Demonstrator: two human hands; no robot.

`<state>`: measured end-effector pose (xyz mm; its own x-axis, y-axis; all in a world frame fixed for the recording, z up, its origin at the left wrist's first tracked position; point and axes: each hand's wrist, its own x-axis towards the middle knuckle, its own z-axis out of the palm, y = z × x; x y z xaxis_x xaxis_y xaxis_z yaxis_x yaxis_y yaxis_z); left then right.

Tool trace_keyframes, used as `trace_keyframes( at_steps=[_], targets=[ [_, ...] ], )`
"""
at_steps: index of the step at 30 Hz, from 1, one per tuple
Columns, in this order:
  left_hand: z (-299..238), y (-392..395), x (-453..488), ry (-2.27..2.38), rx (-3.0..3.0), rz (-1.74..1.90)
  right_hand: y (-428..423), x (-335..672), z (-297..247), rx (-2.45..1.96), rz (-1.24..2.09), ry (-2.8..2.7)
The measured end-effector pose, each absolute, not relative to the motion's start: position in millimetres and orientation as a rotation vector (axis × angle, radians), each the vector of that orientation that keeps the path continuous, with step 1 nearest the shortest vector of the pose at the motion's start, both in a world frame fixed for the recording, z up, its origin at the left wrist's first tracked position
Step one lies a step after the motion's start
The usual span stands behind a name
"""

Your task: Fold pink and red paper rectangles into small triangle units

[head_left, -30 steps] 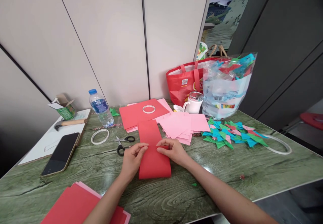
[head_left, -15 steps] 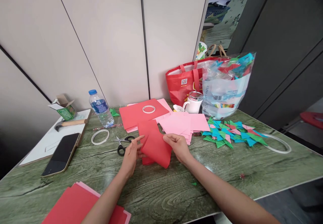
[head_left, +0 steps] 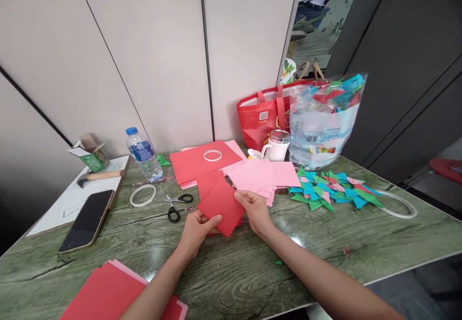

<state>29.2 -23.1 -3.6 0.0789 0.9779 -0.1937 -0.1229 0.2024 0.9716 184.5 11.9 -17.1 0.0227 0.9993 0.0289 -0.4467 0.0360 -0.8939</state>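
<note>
A piece of red paper [head_left: 224, 205] is held tilted between my two hands above the green wood-grain table. My left hand [head_left: 197, 228] pinches its lower left edge, thumb on top. At its right corner, my right hand [head_left: 253, 209] grips with thumb and fingers. More red paper [head_left: 209, 181] lies beneath and behind the held piece. Black-handled scissors [head_left: 176, 205] rest just left of it. Pink paper sheets [head_left: 252, 178] are spread behind my right hand.
A stack of red and pink paper [head_left: 108, 291] lies at front left. Left are a phone [head_left: 86, 221], hammer [head_left: 101, 175], tape roll [head_left: 143, 196] and water bottle [head_left: 144, 154]. Folded paper pieces [head_left: 325, 190], a white mug [head_left: 277, 147] and a filled plastic bag [head_left: 321, 132] stand right.
The red paper was curled and now lies flatter between my hands. My left hand's spread fingers have closed on its lower left edge. My right hand has hardly moved.
</note>
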Motion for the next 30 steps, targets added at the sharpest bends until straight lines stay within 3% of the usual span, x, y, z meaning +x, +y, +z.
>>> trace_keyframes(
  at_steps=[30],
  targets=[
    [-1.3, -16.8, 17.1, 1.118, 1.006, 1.143, 15.6, 188.6, -17.2, -0.811, 1.381, -0.843]
  ],
)
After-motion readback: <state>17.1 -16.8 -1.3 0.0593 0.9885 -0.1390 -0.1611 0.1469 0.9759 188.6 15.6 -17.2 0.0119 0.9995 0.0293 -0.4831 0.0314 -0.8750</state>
